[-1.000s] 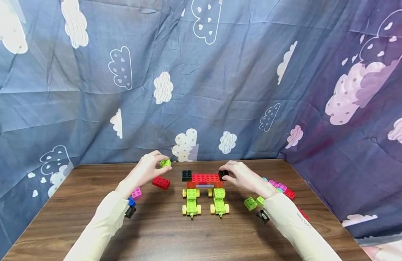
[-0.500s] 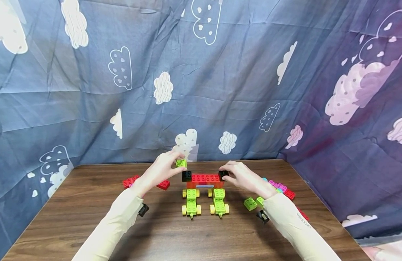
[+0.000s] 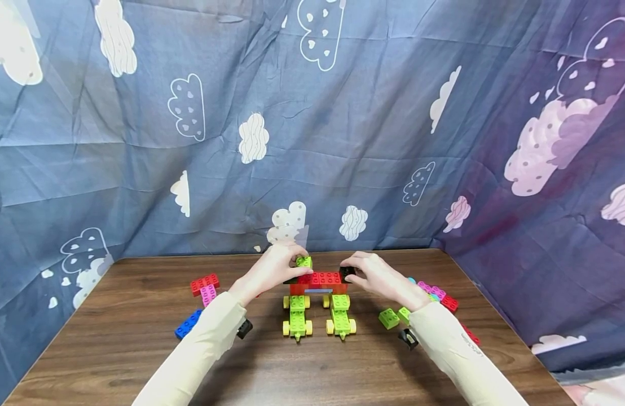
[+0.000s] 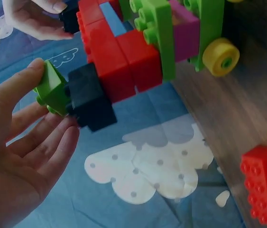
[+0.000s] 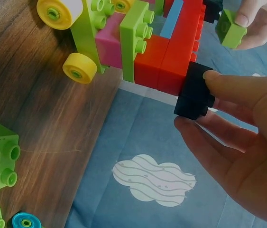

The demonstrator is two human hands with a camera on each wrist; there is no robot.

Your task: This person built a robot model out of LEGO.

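Observation:
My left hand [image 3: 277,265] pinches a small light-green brick [image 3: 304,262] between thumb and fingers. In the left wrist view that brick is right at the studs of a black brick [image 4: 90,95] on the left end of the toy-brick build. My right hand [image 3: 375,273] grips another black brick [image 5: 195,88] at the right end, thumb on one side and fingers on the other. Between the two black bricks runs a row of red bricks [image 3: 325,278], with a blue strip [image 5: 171,19] on it. Below are green wheeled bases [image 3: 297,317] with yellow wheels [image 5: 79,68] and pink bricks [image 5: 109,40].
Left on the wooden table lie a red brick [image 3: 204,283], a pink one [image 3: 208,294], a blue one [image 3: 188,323] and a black piece [image 3: 245,328]. On the right are green bricks [image 3: 389,318], a black piece [image 3: 408,338] and red bricks [image 3: 449,303]. A cloud-print curtain [image 3: 312,141] hangs behind.
My left hand has moved right with the green brick, from left of the build to over its left black brick. My right hand has stayed on its black brick.

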